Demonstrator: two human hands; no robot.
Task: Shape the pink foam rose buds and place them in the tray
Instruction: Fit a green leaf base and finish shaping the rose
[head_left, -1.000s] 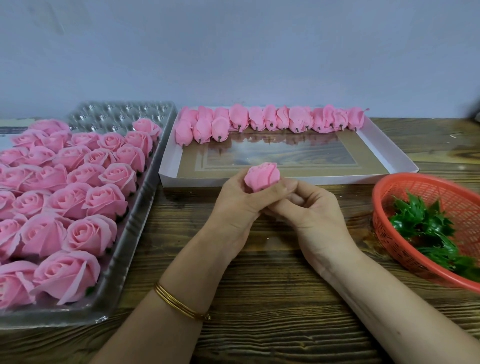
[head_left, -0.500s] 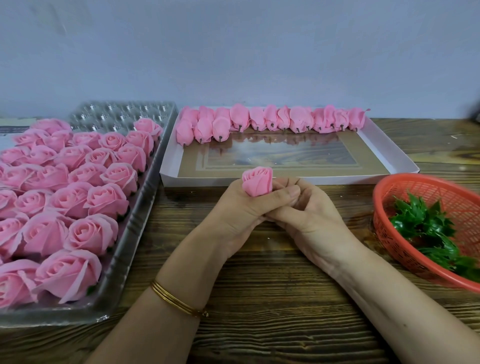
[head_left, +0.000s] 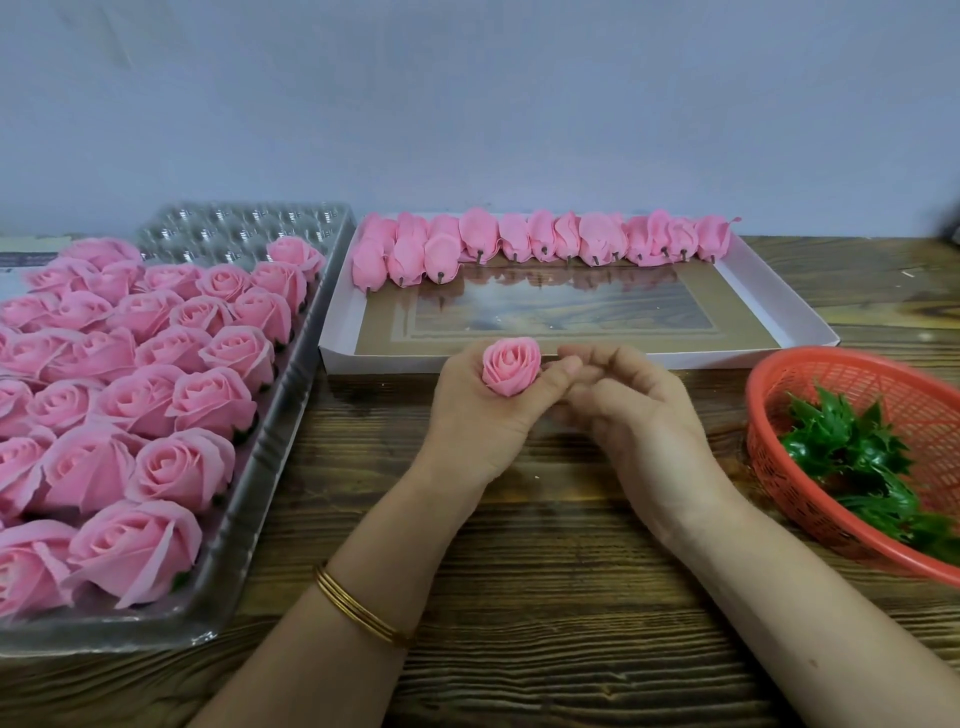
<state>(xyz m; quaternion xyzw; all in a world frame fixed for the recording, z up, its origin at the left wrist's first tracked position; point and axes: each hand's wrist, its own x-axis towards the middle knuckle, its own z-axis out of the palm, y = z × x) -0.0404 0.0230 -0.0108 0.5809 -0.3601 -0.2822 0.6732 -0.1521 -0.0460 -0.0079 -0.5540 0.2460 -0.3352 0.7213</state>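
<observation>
My left hand (head_left: 480, 421) grips a pink foam rose bud (head_left: 511, 366) from below, its open face turned up toward me. My right hand (head_left: 639, 415) sits just to the bud's right with loosely curled fingers; its fingertips meet my left fingertips beside the bud and hold nothing I can see. On the left, a clear plastic tray (head_left: 283, 415) holds several shaped pink roses (head_left: 213, 400), with bare cups at its far end. Behind my hands, a white tray (head_left: 779, 291) carries a row of unshaped buds (head_left: 540, 241) along its far edge.
A red plastic basket (head_left: 769, 395) with green plastic sepals (head_left: 852, 457) stands at the right. Everything rests on a dark wooden table (head_left: 545, 597) against a pale wall. A gold bangle circles my left wrist.
The bud has turned in my left hand, so its spiral face now points up at me. My right hand has come away from the bud's base and shifted slightly right.
</observation>
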